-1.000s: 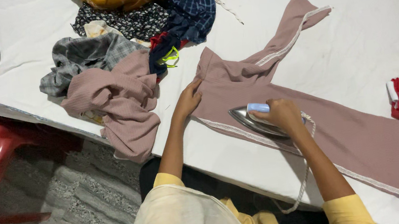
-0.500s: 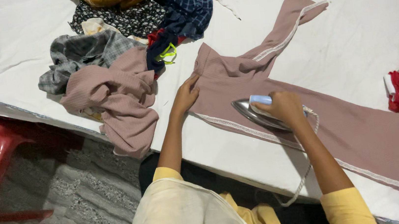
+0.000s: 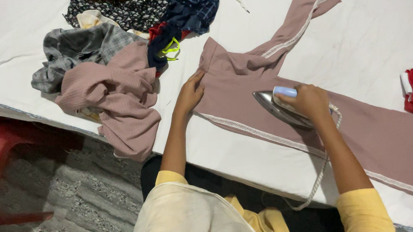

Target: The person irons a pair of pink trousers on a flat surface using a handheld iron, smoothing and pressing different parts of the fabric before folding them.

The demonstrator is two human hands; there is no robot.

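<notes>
Iron [image 3: 280,107] clenched in my right hand [image 3: 310,101] on mauve trousers [image 3: 361,130]; my left hand [image 3: 189,93] lies flat, released, near the table's [image 3: 372,37] front edge.

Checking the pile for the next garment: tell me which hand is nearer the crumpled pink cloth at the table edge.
Left. The left hand presses the flat pink garment just beside the crumpled pink cloth; the right hand grips the iron, farther away.
</notes>
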